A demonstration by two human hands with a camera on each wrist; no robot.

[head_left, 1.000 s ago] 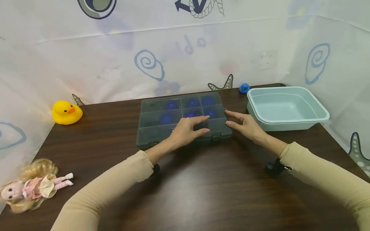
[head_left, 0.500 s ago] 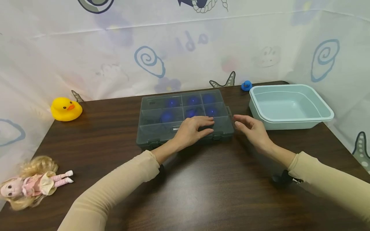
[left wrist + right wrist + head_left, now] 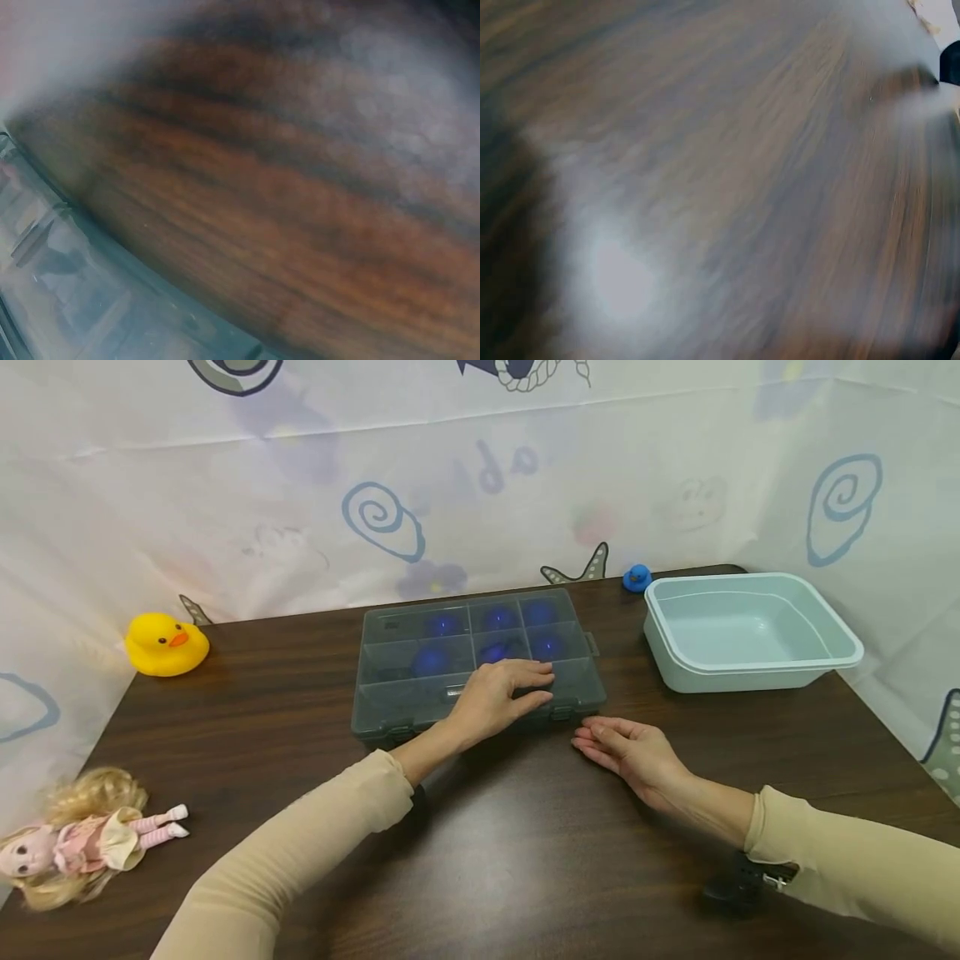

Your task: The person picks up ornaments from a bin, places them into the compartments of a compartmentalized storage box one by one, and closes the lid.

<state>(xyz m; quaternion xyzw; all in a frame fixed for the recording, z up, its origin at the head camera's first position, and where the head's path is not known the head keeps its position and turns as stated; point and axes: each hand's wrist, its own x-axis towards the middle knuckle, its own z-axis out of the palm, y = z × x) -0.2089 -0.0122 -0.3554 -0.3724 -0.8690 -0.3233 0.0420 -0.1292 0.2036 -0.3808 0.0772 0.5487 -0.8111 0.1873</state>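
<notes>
A translucent dark-grey compartment box [image 3: 405, 697] lies on the table with its lid down. Through the lid several blue balls [image 3: 431, 660] show in separate compartments. My left hand [image 3: 491, 697] rests over the front middle of the lid, fingers extended and holding nothing. At the box's front right corner, my right hand [image 3: 633, 756] hovers just off the edge, fingers loosely bent with nothing between them. On the right side a latch [image 3: 592, 644] sticks outward, while two front latches [image 3: 561, 713] sit along the near edge. The left wrist view catches the box edge [image 3: 112, 270].
Right of the box stands a pale green basin [image 3: 686, 672], with a small blue duck [image 3: 637, 578] behind its left corner. A yellow duck [image 3: 167, 645] sits at the back left. A blond doll [image 3: 93, 845] lies at the left. Patterned cloth [image 3: 480, 518] hangs behind the table.
My right hand has left the box's right side and moved toward me to the front right corner. The right latch, covered before, now shows sticking out. My left hand has stayed on the lid.
</notes>
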